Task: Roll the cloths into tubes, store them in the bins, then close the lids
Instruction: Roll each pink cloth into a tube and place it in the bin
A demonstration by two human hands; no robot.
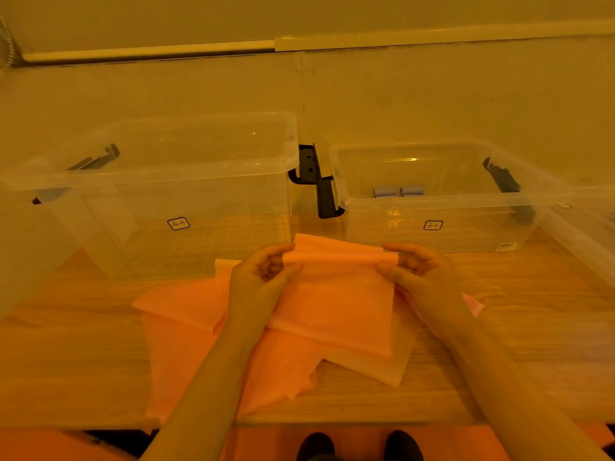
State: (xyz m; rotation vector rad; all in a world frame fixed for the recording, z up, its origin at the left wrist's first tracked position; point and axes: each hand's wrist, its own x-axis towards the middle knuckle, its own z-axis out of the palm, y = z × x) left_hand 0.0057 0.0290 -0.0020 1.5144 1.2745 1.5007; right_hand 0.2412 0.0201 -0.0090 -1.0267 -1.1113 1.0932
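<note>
A pink cloth (336, 304) lies on top of several other pink cloths (186, 354) on the wooden table. Its far edge is curled into a thin roll. My left hand (263, 277) pinches the roll's left end and my right hand (419, 271) pinches its right end. Behind the cloths stand two clear plastic bins with no lids on. The large left bin (159, 174) looks empty. The smaller right bin (442, 201) holds two small grey-blue rolled cloths (397, 191).
Black latch handles (316, 181) hang between the bins, and others on the outer sides. A clear lid (585, 241) leans at the right edge. The wall runs close behind the bins. The table's front edge (332, 424) is near, with shoes below.
</note>
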